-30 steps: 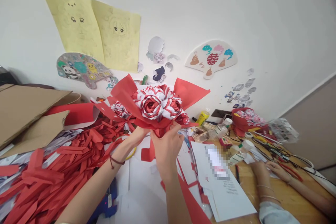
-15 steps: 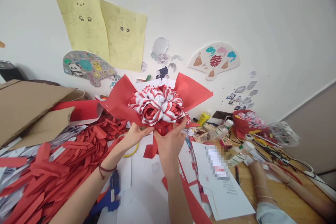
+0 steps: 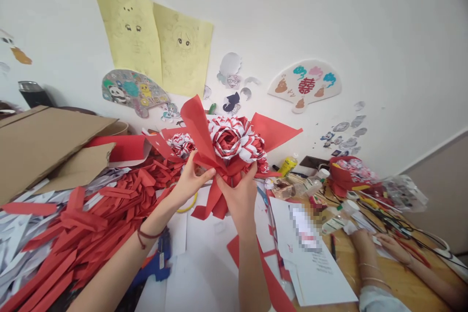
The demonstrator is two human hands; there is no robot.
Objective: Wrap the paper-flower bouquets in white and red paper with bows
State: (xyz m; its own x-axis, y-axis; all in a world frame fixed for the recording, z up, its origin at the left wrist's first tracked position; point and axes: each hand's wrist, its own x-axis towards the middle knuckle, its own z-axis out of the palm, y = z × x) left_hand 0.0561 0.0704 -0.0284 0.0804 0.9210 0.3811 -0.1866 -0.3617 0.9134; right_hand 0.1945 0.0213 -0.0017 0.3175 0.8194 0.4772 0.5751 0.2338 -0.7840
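Note:
A bouquet of red-and-white folded paper flowers (image 3: 230,139) in red wrapping paper (image 3: 278,131) is held up in front of me, above the white sheets on the table. My left hand (image 3: 192,175) pinches the lower left of the wrapping, its thumb pressed on the red paper. Around the gathered base is my right hand (image 3: 239,190), thumb in front and fingers at the right side. Red paper tails (image 3: 212,202) hang below the grip. Behind, at the left, another red-and-white paper flower bunch (image 3: 182,145) shows partly.
Heaped red folded strips (image 3: 109,214) lie left, near cardboard (image 3: 54,141). A blue glue gun (image 3: 161,256) sits by my left forearm. Printed sheets (image 3: 318,273), a yellow bottle (image 3: 287,165) and another bouquet (image 3: 351,170) are at right. A co-worker's hands (image 3: 391,248) rest on the wooden table.
The bouquet has turned and tilted, so its left wrapping flap stands upright and one flower faces me. My left hand has moved slightly up and right. The view has shifted a little left.

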